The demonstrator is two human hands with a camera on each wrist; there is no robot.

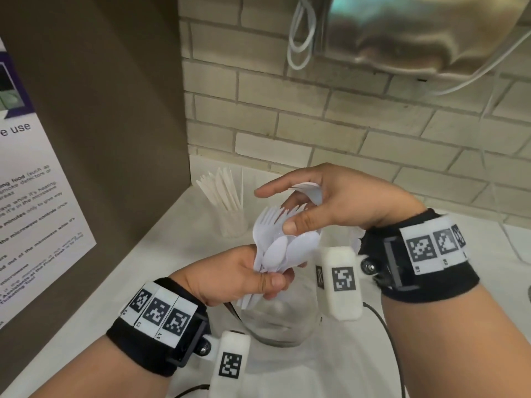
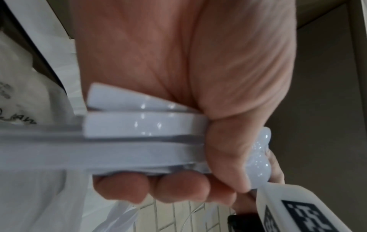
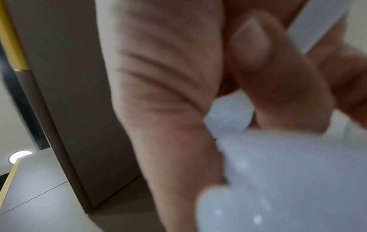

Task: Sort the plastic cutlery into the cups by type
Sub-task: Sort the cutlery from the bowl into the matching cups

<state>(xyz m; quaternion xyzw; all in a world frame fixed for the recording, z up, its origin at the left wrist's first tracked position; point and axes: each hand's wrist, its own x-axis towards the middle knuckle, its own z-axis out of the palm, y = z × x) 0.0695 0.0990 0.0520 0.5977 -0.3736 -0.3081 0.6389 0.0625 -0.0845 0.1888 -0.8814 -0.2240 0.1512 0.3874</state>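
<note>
White plastic forks and spoons (image 1: 275, 248) form a mixed bundle held upright above the counter, near the middle of the scene, fork tines fanning up on the left and spoon bowls overlapping on the right. The left hand (image 1: 238, 275) is clenched round the bundle's handles; from the left wrist view the flat handles (image 2: 143, 138) lie stacked between the curled fingers (image 2: 121, 190) and the thumb. The right hand (image 1: 339, 196) reaches in from the right and above, its thumb (image 1: 304, 222) pressing on the top of the spoon bowls, its index finger stretched out to the left, and a separate white spoon (image 1: 309, 191) tucked under its other fingers. Directly below the hands stands a clear cup (image 1: 275, 326) on the white counter (image 1: 330, 374). Farther back and to the left, a second clear cup (image 1: 234, 222) holds a fan of white knives (image 1: 222, 188). A brick wall (image 1: 359, 119) runs behind, and a printed notice (image 1: 37, 202) hangs on the brown panel at left.
</note>
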